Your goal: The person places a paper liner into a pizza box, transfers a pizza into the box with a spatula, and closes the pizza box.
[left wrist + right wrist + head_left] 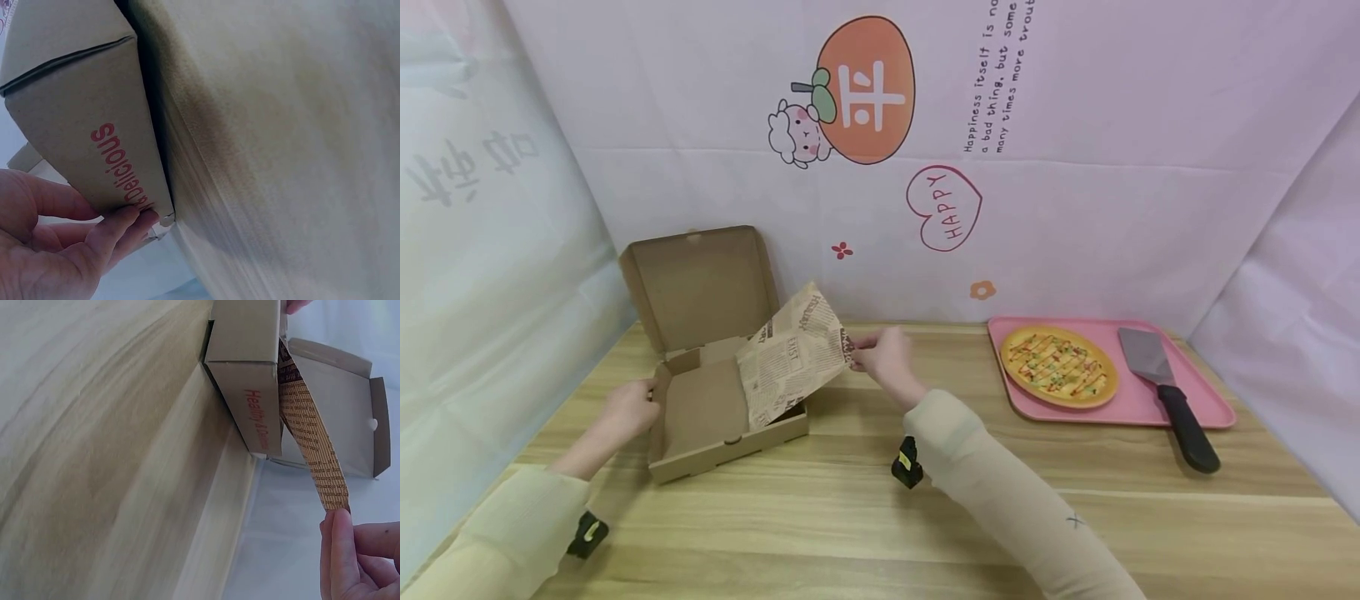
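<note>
An open cardboard pizza box (700,408) lies on the table at the left, its lid (700,287) standing up at the back. My left hand (631,408) grips the box's left wall; in the left wrist view its thumb and fingers (119,231) pinch that wall beside red lettering. With my right hand (887,358) I pinch the right corner of a sheet of printed wrapping paper (793,354). The sheet slants up out of the box, its lower left edge still inside. In the right wrist view the paper (312,437) rises past the box's side wall to my fingertips (337,525).
A pink tray (1030,408) at the right holds a pizza (1060,367) and a spatula (1146,354) whose black handle (1187,429) juts over the tray's front edge. Behind the table hangs a printed white cloth (1075,217); more cloth covers both sides.
</note>
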`<state>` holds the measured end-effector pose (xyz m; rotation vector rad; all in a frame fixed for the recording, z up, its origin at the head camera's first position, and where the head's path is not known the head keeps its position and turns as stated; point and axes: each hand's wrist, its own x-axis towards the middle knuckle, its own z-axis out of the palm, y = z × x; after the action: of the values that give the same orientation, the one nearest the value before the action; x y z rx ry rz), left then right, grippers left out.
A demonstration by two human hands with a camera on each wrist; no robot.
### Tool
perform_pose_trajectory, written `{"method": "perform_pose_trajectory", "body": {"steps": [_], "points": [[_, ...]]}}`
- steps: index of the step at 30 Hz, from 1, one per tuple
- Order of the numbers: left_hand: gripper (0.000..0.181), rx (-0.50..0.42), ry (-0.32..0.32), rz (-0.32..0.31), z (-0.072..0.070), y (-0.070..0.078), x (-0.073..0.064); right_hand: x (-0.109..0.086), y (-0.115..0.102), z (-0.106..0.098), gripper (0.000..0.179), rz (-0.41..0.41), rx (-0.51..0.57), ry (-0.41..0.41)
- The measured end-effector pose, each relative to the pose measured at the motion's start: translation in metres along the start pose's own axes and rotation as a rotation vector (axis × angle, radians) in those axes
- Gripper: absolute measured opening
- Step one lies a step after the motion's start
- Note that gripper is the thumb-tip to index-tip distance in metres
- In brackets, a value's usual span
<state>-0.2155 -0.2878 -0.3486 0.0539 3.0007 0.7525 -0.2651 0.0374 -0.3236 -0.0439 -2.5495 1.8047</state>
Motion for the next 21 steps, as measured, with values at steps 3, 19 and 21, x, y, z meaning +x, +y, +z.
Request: {"method": "perform_pose_trajectory", "body": {"steps": [3, 19, 21], "points": [[0.053, -0.009, 0.0, -0.001, 0.0, 0.0, 0.0, -0.001, 0.0, 0.004, 0.015, 0.0, -0.007, -0.001], [0.053, 0.036, 0.02, 0.013, 0.0, 0.0, 0.001, -0.008, 0.005, 0.021, 0.015, -0.059, -0.003, -0.024], [0.052, 0.039, 0.02, 0.012, 0.0, 0.0, 0.001, -0.008, 0.005, 0.023, 0.015, -0.064, -0.004, -0.03]]}}
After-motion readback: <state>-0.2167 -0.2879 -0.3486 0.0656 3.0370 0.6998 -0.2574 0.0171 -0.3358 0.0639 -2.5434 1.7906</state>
